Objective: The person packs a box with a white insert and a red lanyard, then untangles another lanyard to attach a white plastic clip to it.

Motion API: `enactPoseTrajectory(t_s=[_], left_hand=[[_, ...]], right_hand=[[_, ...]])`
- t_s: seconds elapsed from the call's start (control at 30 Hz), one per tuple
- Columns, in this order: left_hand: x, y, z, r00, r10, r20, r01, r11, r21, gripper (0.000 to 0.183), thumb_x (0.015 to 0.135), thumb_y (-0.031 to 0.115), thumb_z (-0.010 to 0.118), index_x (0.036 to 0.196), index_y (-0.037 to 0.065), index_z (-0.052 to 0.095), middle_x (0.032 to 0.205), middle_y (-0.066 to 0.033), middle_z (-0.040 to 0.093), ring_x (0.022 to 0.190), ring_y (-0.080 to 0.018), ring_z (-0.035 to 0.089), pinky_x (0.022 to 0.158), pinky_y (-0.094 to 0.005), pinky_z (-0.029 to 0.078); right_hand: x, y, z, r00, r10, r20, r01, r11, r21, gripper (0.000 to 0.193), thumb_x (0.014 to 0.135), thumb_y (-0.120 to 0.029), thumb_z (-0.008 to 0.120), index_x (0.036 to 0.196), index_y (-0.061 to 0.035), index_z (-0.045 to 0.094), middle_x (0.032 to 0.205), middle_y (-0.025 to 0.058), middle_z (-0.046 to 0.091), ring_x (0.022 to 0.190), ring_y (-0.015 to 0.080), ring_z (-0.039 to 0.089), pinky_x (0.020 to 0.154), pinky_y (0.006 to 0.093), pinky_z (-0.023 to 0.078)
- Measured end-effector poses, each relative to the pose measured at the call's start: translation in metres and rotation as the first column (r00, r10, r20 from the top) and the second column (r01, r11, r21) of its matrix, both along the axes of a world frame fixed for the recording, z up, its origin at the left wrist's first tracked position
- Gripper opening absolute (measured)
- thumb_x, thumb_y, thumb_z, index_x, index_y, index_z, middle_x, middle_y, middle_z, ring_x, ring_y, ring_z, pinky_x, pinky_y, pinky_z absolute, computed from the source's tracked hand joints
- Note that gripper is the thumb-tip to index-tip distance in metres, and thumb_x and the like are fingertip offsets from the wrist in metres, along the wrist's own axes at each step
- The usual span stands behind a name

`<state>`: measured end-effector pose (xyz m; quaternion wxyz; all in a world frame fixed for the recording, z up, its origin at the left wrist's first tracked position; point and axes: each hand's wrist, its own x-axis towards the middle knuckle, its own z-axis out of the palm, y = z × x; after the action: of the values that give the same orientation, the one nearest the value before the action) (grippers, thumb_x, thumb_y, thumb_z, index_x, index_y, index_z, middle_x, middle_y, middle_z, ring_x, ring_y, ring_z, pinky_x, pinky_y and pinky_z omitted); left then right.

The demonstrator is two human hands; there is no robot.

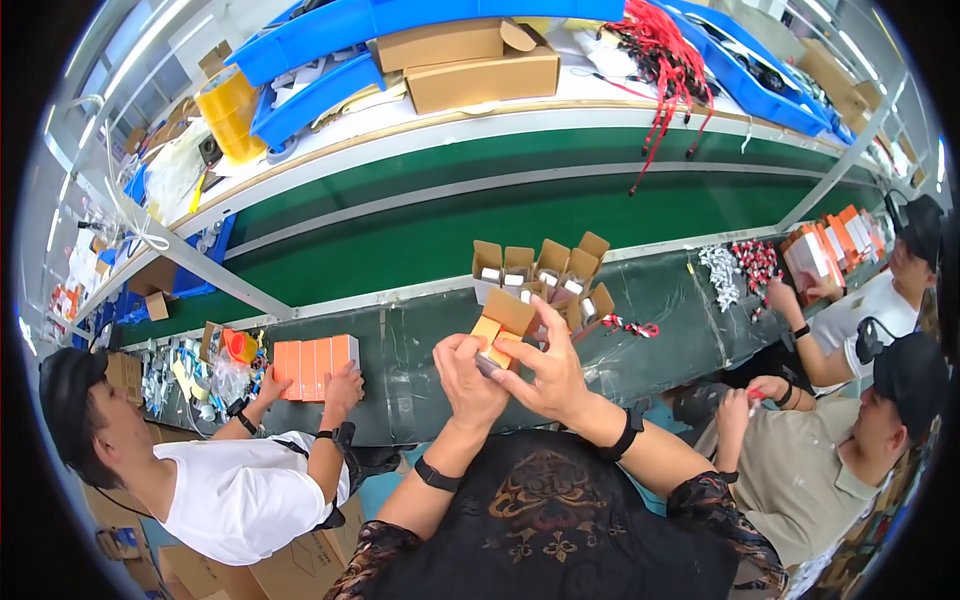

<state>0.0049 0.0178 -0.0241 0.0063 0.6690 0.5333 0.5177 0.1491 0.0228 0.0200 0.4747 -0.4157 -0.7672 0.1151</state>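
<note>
In front of my chest I hold a small orange box (pixel 485 330) above the dark green bench. Its brown cardboard flap stands up, open. My left hand (pixel 468 380) grips the box from the left side. My right hand (pixel 550 368) closes on it from the right, with fingers across the box's top and thumb low on its near side. What lies inside is mostly hidden by my fingers. Just beyond, several open small boxes (pixel 517 262) stand upright with white pieces showing in them. A red cord (pixel 640 328) lies right of these boxes.
At left, a person in white holds a row of orange boxes (pixel 315 368). Two people work at right, near white parts (pixel 720 275), red-and-black cords (pixel 757 262) and more orange boxes (pixel 815 250). A shelf above carries blue trays (pixel 320 95), yellow tape (pixel 228 112) and hanging red cords (pixel 665 95).
</note>
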Motion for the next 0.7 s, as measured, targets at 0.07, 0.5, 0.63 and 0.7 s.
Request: enactPoseTrajectory(t_s=[0.07,0.5,0.63,0.7], left_hand=[[0.001,-0.002,0.002,0.999,-0.032,0.019,0.032,0.999,-0.027,0.059,0.069,0.014,0.082,0.119,0.006,0.051,0.109,-0.0179,0.055,0.096,-0.0375,0.056,0.081,-0.0447,0.048],[0.009,0.006,0.016,0.999,-0.05,0.02,0.046,0.983,0.177,0.076,0.08,0.013,0.078,0.141,-0.005,0.036,0.119,-0.0201,0.065,0.098,-0.0365,0.063,0.085,-0.0442,0.051],[0.008,0.01,0.027,0.998,0.01,-0.07,0.003,0.984,0.179,0.074,0.078,0.01,0.078,0.139,-0.007,0.04,0.118,-0.0197,0.065,0.099,-0.0354,0.062,0.087,-0.0442,0.05],[0.007,0.011,0.03,0.998,0.012,-0.064,0.0,0.984,0.177,0.071,0.077,0.01,0.078,0.137,-0.007,0.043,0.118,-0.019,0.065,0.1,-0.0352,0.061,0.087,-0.0442,0.05]], right_hand=[[0.0,0.003,-0.008,0.999,0.023,-0.047,-0.023,1.0,0.0,0.041,0.072,-0.019,0.085,0.109,-0.01,0.069,0.138,0.0207,0.05,0.122,0.0383,0.054,0.095,0.0446,0.051],[-0.009,0.004,0.024,0.988,-0.014,-0.154,0.003,0.998,-0.069,0.03,0.073,-0.013,0.082,0.092,-0.0035,0.061,0.112,0.0163,0.065,0.102,0.0352,0.062,0.091,0.0429,0.05],[-0.005,0.009,0.022,0.97,0.027,-0.244,-0.05,0.995,-0.088,0.021,0.079,-0.004,0.075,0.098,0.0023,0.069,0.126,0.0236,0.065,0.114,0.0397,0.064,0.097,0.0415,0.05],[-0.003,0.01,0.021,0.973,0.065,-0.221,-0.082,0.994,-0.066,0.033,0.083,-0.001,0.071,0.115,0.0038,0.07,0.125,0.0237,0.066,0.118,0.0377,0.064,0.101,0.0399,0.049]])
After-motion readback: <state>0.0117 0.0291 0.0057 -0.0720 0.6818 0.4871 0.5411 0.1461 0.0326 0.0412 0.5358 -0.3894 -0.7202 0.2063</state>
